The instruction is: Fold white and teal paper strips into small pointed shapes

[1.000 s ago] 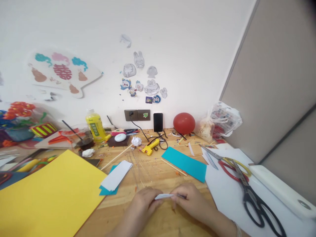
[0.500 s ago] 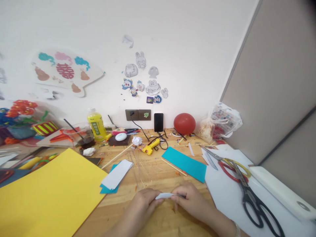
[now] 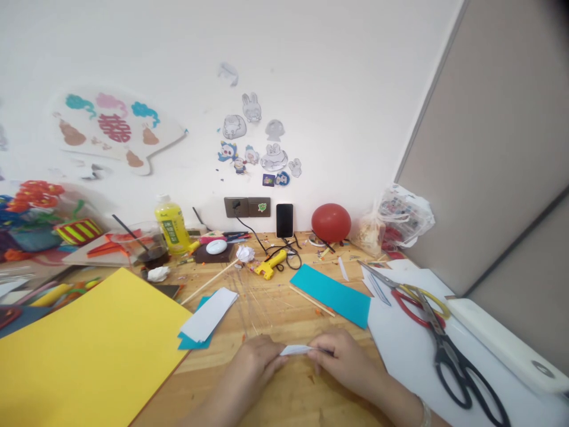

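A narrow strip of white paper [image 3: 296, 350] is stretched between my two hands, just above the wooden table. My left hand [image 3: 256, 360] pinches its left end between thumb and fingers. At the right end, my right hand [image 3: 340, 356] grips it the same way, and most of that end is hidden by the fingers. Left of my hands lies a small stack of white paper pieces [image 3: 208, 315] over blue paper [image 3: 192, 340]. Beyond my right hand rests a blue paper rectangle [image 3: 332, 295] beside a thin wooden stick [image 3: 312, 300].
A large yellow sheet [image 3: 95, 356] covers the left side. Black-handled scissors [image 3: 462, 362] and red-handled scissors [image 3: 418, 308] lie on white sheets at right. Farther back are a yellow glue gun [image 3: 271, 265], a red balloon [image 3: 331, 222], a phone [image 3: 285, 220] and a yellow bottle [image 3: 172, 226].
My left hand has shifted slightly left, and a little more of the white paper strip shows between my hands. The whole view has also moved slightly.
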Available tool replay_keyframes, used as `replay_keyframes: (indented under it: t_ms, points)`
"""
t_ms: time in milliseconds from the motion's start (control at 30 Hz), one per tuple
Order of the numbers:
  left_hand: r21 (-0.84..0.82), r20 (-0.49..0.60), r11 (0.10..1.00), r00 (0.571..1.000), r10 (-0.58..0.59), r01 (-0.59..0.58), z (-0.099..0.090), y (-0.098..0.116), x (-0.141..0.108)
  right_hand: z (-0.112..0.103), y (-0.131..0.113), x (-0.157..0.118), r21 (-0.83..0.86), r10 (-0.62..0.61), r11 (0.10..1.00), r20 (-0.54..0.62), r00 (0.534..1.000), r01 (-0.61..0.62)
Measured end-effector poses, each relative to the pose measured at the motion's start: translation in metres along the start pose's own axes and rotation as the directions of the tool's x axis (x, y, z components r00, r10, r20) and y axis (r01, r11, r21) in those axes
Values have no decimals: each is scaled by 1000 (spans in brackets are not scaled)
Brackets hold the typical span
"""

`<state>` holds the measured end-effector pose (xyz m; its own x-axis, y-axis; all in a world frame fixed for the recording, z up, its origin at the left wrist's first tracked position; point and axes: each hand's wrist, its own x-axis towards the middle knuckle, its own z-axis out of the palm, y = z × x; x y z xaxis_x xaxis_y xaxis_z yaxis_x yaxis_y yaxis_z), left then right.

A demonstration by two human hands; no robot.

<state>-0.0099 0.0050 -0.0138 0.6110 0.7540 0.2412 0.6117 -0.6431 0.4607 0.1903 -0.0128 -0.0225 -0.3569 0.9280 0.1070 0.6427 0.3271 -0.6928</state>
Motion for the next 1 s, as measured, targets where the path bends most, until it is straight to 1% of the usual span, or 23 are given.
replay_keyframes:
  t_ms: [133,400,567,733,833,900,1000]
  points:
    - [79,-14,996,999,48,-47,1,-4,-1,0,1,1,-12,-25,1000,15,1000,25]
    - [37,-27,998,998,54,-53,0,-3,-1,-2,1,1,-41,-18,999,23,1000,19]
    - [4,21,1000,1000,11,-11,-3,2,0,-2,-1,1,13,-49,999,32,998,49]
    - [-92,-3,995,999,-49,49,-4,8,0,1,-1,0,35,-50,998,58,997,48]
    - [-152,17,987,998,-54,56,-4,9,0,1,-1,0,41,-37,999,55,998,35]
    - [-156,33,985,997,-65,69,-4,9,1,0,-2,0,40,-30,999,56,998,28]
    - [-128,28,987,995,-95,98,-4,10,1,-1,-2,0,45,-26,999,61,998,23]
